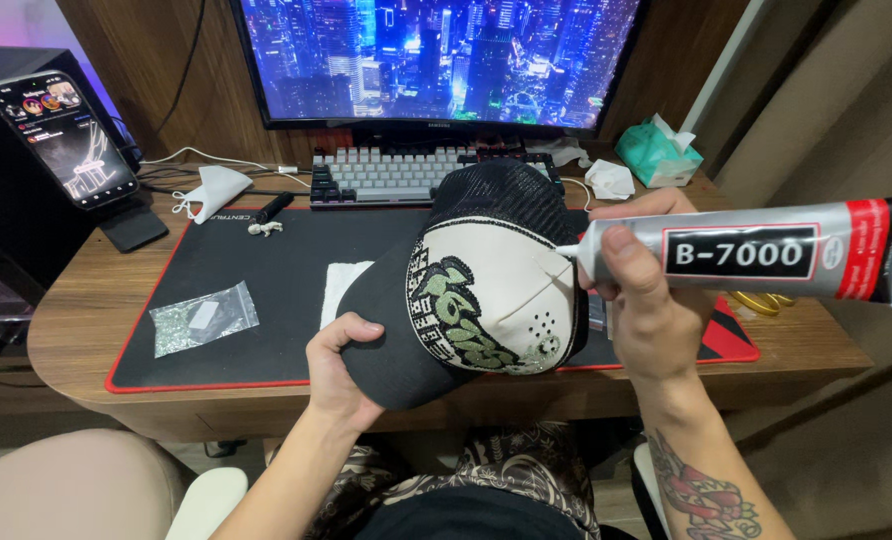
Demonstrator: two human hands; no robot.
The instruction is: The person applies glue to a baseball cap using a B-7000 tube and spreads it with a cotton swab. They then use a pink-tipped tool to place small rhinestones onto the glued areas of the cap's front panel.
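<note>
My left hand (338, 368) grips the black brim of a cap (486, 280) and holds it up over the desk's front edge. The cap has a cream front panel with green and black lettering and a black mesh back. My right hand (638, 290) holds a long silver glue tube (766, 252) with black and red label bands. Its thin nozzle tip touches the right side of the cream panel. The tube's tail sticks out past the right frame edge.
A black desk mat (266, 255) with red trim covers the wooden desk (66, 330). On it lie a small clear zip bag (204, 318) and a white cloth (344, 285). Behind are a keyboard (386, 178), monitor (436, 60), phone on a stand (66, 135), face mask (214, 190), tissue pack (658, 152).
</note>
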